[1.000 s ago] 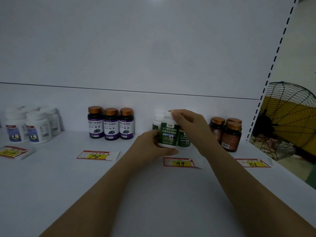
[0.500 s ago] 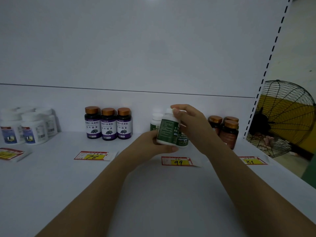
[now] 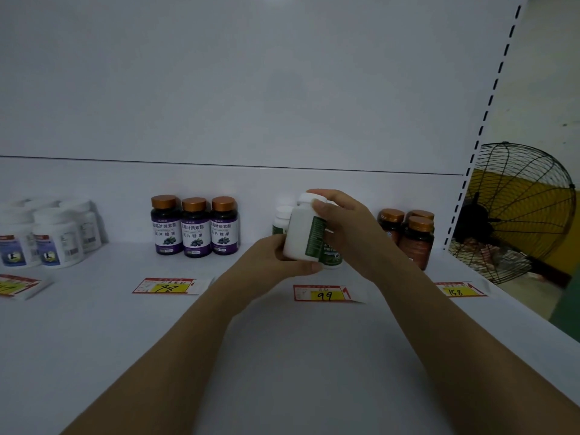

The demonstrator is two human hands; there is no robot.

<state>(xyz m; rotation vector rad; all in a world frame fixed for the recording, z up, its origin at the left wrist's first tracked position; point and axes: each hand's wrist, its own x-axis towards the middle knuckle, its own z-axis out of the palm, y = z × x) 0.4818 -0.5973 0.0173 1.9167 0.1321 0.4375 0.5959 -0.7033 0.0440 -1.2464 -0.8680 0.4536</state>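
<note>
A white bottle with a green label (image 3: pixel 303 232) is held above the white shelf (image 3: pixel 282 356), its plain white side turned toward me. My left hand (image 3: pixel 276 259) grips its lower part from the left, thumb under the base. My right hand (image 3: pixel 348 227) holds the cap and upper part from the right. Two more white bottles with green labels stand behind it: one (image 3: pixel 281 219) at the left, another (image 3: pixel 332 254) partly hidden by my hands. A price tag reading 99 (image 3: pixel 323 293) lies just in front.
Three purple-label bottles (image 3: pixel 195 226) with copper caps stand left, with a tag reading 78 (image 3: pixel 169 286). White jars (image 3: pixel 47 235) are at far left. Brown bottles (image 3: pixel 408 237) stand right, with a tag reading 158 (image 3: pixel 459 289). A black fan (image 3: pixel 518 215) is beyond the shelf upright.
The bottle has been turned in my hands: its green label front faced me before, now the white side shows. Both hands stay on it at about the same place.
</note>
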